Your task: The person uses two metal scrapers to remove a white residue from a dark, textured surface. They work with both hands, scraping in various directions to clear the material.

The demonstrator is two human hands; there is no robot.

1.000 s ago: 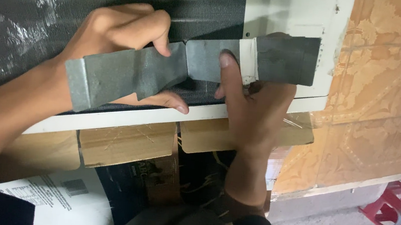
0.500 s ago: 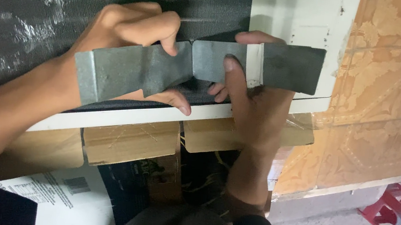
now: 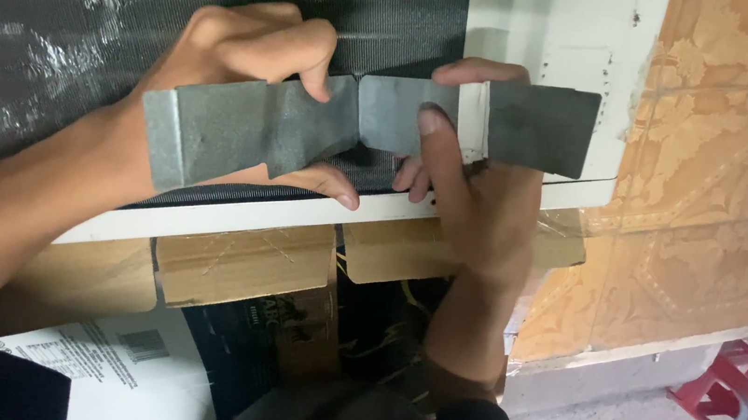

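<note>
A white printed sheet (image 3: 103, 367) w/ a barcode is seen at bottom left, under cardboard flaps (image 3: 241, 261). Above these, a black finned panel (image 3: 66, 25) fills the upper left, edged below by a white frame (image 3: 233, 213). The left hand (image 3: 240, 63) is curled round the left half of a bent grey sheet-metal strip (image 3: 261, 127), fingers over its top edge, thumb under it. The strip is held across the panel front, approx. level, kinked at mid-length. Its right half is pinched by the right hand (image 3: 469, 202), thumb pressed on the face, fingers behind. A white band (image 3: 472, 123) is wrapped round the strip there. At far right, a patterned orange wall (image 3: 727, 156) and a red plastic stool (image 3: 746, 403) on the floor.
</note>
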